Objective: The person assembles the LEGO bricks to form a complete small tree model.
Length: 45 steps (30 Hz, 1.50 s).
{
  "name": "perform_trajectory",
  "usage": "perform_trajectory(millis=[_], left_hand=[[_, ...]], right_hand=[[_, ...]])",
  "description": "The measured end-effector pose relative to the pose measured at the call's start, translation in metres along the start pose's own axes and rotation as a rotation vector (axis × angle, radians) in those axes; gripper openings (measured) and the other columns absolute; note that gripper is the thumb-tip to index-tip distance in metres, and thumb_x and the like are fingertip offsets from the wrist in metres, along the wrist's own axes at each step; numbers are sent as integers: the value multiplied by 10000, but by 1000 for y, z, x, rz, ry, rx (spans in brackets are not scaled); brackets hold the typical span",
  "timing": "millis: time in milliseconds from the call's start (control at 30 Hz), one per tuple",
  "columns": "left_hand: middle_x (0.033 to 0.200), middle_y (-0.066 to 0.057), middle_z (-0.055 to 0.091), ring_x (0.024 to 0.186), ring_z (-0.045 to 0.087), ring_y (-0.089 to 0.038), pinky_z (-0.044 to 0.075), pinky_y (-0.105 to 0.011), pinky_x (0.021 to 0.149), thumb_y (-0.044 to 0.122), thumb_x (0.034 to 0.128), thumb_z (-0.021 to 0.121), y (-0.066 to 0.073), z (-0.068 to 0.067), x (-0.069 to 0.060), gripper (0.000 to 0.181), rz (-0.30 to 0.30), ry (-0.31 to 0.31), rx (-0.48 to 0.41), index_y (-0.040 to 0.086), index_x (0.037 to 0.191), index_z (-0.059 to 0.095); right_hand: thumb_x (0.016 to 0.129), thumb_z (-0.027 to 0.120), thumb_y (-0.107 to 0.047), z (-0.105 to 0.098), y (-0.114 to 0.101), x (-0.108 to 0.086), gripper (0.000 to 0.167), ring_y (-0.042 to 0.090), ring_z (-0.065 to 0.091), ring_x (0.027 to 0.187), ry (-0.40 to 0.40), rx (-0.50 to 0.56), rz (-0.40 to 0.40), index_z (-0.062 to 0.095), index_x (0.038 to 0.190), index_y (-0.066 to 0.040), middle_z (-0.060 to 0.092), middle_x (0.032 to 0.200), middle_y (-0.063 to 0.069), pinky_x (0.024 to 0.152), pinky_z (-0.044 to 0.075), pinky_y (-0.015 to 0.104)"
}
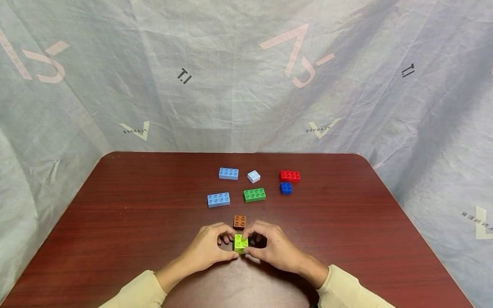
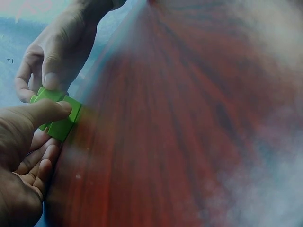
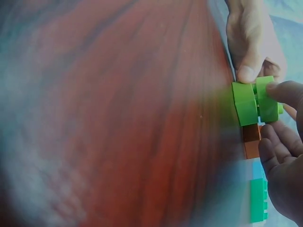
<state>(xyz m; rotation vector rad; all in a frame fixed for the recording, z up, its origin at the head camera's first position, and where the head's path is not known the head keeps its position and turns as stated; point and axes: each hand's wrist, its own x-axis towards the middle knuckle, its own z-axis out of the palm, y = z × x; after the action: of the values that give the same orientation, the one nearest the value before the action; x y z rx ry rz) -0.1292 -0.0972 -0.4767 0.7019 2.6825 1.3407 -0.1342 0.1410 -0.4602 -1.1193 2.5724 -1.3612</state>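
Near the front of the table, my left hand point(image 1: 209, 246) pinches a lime green building brick point(image 3: 245, 106) that stands on the tabletop. Just above it is a second lime green brick point(image 1: 240, 241) with studs on top, which my right hand point(image 1: 273, 246) pinches between thumb and fingers. In the right wrist view a narrow gap with studs shows between the two bricks, and the upper one looks slightly tilted. Directly behind them lies a brown four-stud brick point(image 1: 240, 221), touched by neither hand.
Farther back on the brown table point(image 1: 135, 205) lie a light blue brick point(image 1: 218, 199), a green brick point(image 1: 254, 195), another light blue brick point(image 1: 229, 173), a small pale blue brick point(image 1: 253, 176), a red brick point(image 1: 290, 176) and a dark blue brick point(image 1: 286, 188). Grey cloth point(image 1: 231, 85) hangs behind.
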Motion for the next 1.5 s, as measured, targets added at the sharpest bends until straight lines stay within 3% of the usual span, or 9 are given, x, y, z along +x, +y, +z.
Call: perform_trajectory(millis=[267, 567, 900, 1300, 1500], left_hand=[[906, 75, 660, 793, 596, -31, 502, -187, 683, 260, 747, 929, -1, 0, -1, 352, -4, -1, 3, 169, 1028, 737], [915, 81, 661, 793, 597, -35, 501, -186, 685, 252, 739, 932, 0, 0, -1, 358, -14, 1, 3, 164, 1022, 733], [904, 82, 655, 792, 597, -41, 497, -187, 680, 240, 730, 936, 1, 1, -1, 361, -17, 8, 2, 165, 1020, 735], [910, 74, 664, 784, 591, -32, 496, -185, 681, 238, 731, 931, 2, 1, -2, 366, -17, 6, 9, 161, 1033, 739], [919, 66, 679, 779, 595, -25, 507, -189, 680, 261, 745, 927, 1, -1, -2, 363, -18, 2, -10, 169, 1045, 743]], right_hand=[[860, 841, -111, 1, 3, 0, 278, 98, 688, 1038, 28, -14, -67, 724, 1085, -224, 740, 1120, -77, 895, 589, 344], [857, 851, -164, -1, -1, -1, 337, 150, 699, 972, 23, -18, 38, 730, 1165, -224, 741, 1139, -73, 825, 580, 279], [840, 856, -146, 1, -5, 1, 322, 135, 691, 990, 29, -70, 33, 749, 1141, -191, 731, 1119, -77, 846, 573, 264], [843, 850, -124, 2, -5, 2, 317, 153, 687, 890, 11, 27, 91, 742, 1136, -177, 723, 1094, -55, 756, 587, 254], [839, 858, -138, 2, -5, 2, 321, 140, 680, 905, 12, 46, 135, 747, 1131, -211, 722, 1088, -87, 779, 574, 245]])
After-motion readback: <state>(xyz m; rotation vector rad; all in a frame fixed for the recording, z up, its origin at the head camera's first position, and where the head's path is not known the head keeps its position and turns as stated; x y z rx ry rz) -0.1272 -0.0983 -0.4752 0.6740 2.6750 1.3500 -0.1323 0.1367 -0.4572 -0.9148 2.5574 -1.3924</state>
